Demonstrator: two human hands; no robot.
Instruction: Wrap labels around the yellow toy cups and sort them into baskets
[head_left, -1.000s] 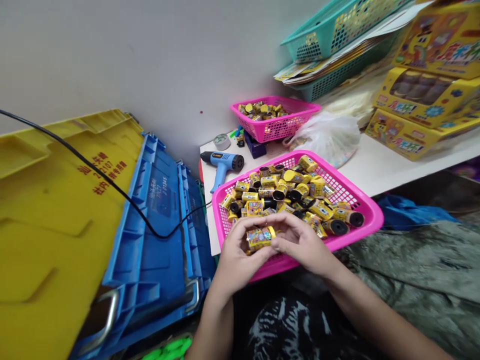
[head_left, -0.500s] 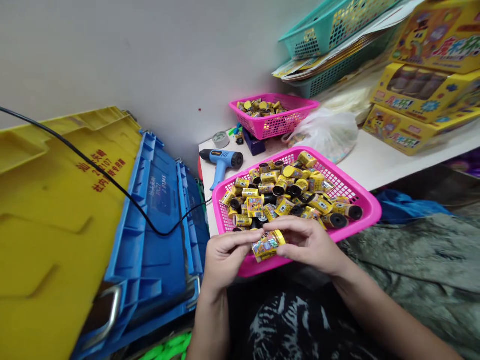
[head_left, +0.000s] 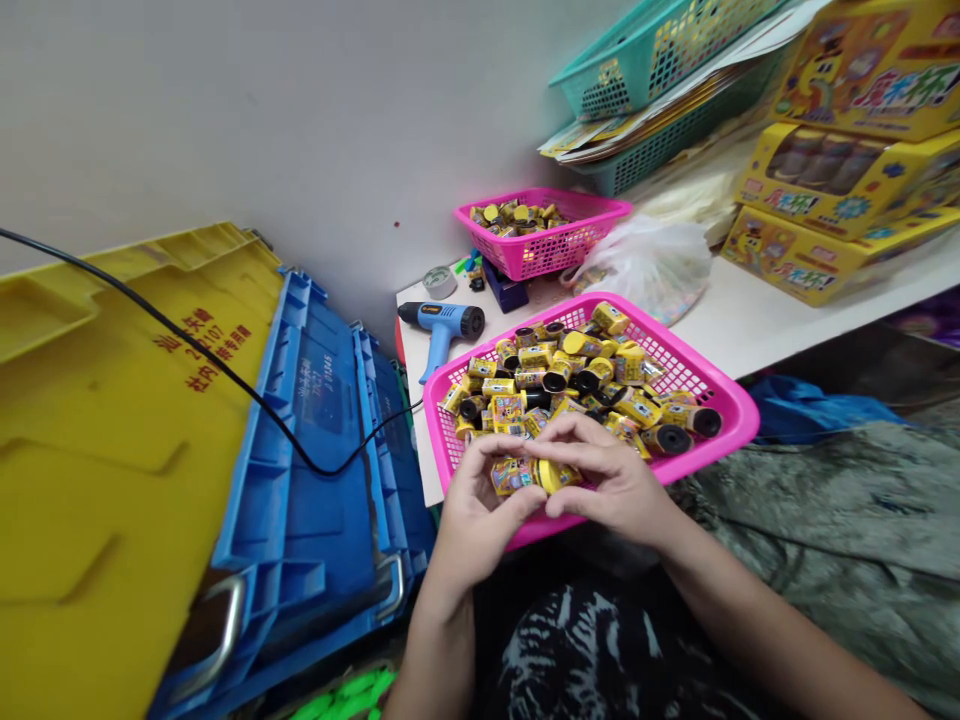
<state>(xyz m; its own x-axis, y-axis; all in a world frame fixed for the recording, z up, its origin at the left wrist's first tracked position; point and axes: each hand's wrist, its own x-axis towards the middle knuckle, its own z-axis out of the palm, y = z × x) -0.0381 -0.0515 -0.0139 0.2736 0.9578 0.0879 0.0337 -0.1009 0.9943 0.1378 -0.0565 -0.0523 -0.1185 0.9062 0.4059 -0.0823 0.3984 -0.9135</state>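
**Bright, even indoor light.**
Soft shadows under the left hand (head_left: 480, 520) and right hand (head_left: 611, 480); slight blur on the yellow canister (head_left: 525, 476) between them; wide-angle bending on the blue crate (head_left: 322, 450) left of them.

A plain white wall (head_left: 225, 120) rises behind a white shelf (head_left: 780, 320) bearing teal plastic baskets (head_left: 637, 90), with a blue plastic crate (head_left: 322, 450) and a yellow plastic crate (head_left: 112, 450) to the left

Red characters (head_left: 204, 348) (blurred) on yellow lid (head_left: 112, 480)
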